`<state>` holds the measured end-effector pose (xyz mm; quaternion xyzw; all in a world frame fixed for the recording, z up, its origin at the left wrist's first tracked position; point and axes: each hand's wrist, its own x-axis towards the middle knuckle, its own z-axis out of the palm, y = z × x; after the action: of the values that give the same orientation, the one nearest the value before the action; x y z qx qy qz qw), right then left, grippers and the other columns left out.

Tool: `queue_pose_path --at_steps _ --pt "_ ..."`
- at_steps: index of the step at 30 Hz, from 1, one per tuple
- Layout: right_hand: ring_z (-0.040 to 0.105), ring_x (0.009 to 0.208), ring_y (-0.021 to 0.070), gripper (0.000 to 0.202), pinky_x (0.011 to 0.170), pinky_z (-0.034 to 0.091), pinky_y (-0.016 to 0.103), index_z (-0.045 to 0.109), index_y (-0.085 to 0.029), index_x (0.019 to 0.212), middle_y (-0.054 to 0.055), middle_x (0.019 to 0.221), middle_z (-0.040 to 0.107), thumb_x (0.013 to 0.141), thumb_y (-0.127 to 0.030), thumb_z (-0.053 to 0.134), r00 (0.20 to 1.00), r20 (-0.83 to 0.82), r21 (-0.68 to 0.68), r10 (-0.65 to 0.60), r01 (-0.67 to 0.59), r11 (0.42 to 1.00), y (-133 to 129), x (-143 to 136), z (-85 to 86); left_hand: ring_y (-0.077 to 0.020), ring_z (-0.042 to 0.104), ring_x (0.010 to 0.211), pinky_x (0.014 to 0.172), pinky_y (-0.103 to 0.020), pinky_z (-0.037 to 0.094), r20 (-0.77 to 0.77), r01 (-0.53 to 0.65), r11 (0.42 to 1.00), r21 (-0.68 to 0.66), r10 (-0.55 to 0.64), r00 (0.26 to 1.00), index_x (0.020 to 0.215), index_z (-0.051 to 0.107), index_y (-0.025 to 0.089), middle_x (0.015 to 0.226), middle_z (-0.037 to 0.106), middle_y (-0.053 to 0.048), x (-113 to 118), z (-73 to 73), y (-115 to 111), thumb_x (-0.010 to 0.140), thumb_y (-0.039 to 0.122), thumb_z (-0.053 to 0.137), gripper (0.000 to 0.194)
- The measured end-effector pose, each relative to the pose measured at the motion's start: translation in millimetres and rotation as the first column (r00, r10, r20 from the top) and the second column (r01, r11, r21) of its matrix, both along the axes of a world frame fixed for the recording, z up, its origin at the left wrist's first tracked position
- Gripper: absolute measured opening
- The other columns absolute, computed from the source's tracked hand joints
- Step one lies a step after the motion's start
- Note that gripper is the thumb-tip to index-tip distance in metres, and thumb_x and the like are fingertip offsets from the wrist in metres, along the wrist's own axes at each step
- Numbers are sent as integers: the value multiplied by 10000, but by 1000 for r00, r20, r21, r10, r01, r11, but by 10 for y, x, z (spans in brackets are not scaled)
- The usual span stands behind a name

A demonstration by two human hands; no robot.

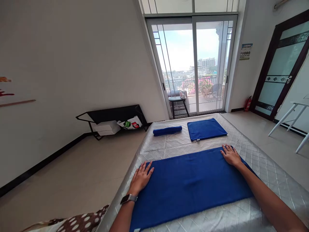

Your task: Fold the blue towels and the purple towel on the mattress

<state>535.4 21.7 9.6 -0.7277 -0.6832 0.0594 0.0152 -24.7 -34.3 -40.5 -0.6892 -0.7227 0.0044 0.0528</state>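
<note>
A blue towel [190, 183] lies spread flat across the near part of the quilted white mattress [154, 146]. My left hand [142, 175] rests palm down at its far left corner, fingers spread, with a watch on the wrist. At the far right corner lies my right hand [231, 155], also flat with its fingers apart. Beyond the spread towel sit a rolled blue towel [167, 130] on the left and a folded blue towel [206, 129] on the right, a small white tag at its near edge.
A black rack [113, 114] with a white box [106, 128] and a printed bag [130, 123] stands by the left wall. Brown dotted fabric [82, 222] lies at the lower left. Glass sliding doors [195, 67], a fire extinguisher [248, 104] and a white-legged table [287, 120] are beyond.
</note>
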Motion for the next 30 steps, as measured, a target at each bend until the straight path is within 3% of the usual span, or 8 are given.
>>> queue_pose_path --at_steps 7,12,15,19,21,23,26,30 --pt "183 1534 226 643 1232 176 466 253 -215 1598 53 1665 233 1016 -482 211 1000 6 0 13 -13 1000 34 119 -26 -263 391 1446 1205 -452 255 3 -32 999 -7 32 999 1502 456 231 1562 433 -120 130 199 52 1019 449 351 539" --pt "239 1519 249 577 1218 213 477 367 -199 1558 88 1620 354 1029 -397 252 996 72 159 58 -69 985 -113 1 61 -277 393 1444 1203 -453 268 20 -39 994 103 37 999 1500 453 189 1542 458 -142 219 120 73 1027 444 346 549" --pt "265 1510 253 560 1213 230 471 447 -201 1517 88 1603 385 1037 -397 237 971 51 239 234 -239 941 -253 -510 77 -283 385 1449 1204 -454 265 27 -45 991 127 42 999 1513 435 177 1553 437 -158 234 56 86 1028 410 350 545" --pt "275 1507 235 590 1217 228 433 380 -239 1554 57 1620 348 1040 -490 234 852 -72 217 519 -495 842 -380 -1507 28 -282 353 1466 1203 -447 264 59 -66 990 121 59 997 1533 403 183 1579 392 -163 237 52 88 1023 410 357 560" --pt "252 1515 230 607 1222 212 433 352 -252 1565 45 1627 328 1034 -525 243 797 -129 186 590 -565 804 -388 -1882 -12 -276 337 1474 1203 -449 265 80 -84 989 123 74 994 1539 390 200 1585 386 -152 229 53 83 1020 419 357 564" --pt "230 1521 227 617 1228 188 438 337 -258 1570 40 1634 309 1028 -540 249 779 -165 154 604 -585 796 -358 -2052 -45 -270 324 1480 1204 -449 261 92 -104 987 126 93 991 1540 387 209 1588 384 -144 213 41 80 1017 431 359 569" --pt "209 1527 216 615 1237 150 438 329 -264 1572 37 1639 289 1028 -534 235 815 -177 119 552 -539 834 -285 -1896 -62 -271 317 1483 1207 -436 254 98 -116 986 123 104 990 1534 400 201 1590 382 -143 188 12 83 1006 442 380 580" --pt "193 1530 205 637 1243 131 421 310 -245 1581 37 1644 281 1021 -535 216 909 -119 60 401 -396 916 -193 -1113 -21 -275 325 1479 1208 -439 251 91 -111 986 124 100 991 1530 409 209 1591 382 -140 174 -4 88 1010 419 372 562"
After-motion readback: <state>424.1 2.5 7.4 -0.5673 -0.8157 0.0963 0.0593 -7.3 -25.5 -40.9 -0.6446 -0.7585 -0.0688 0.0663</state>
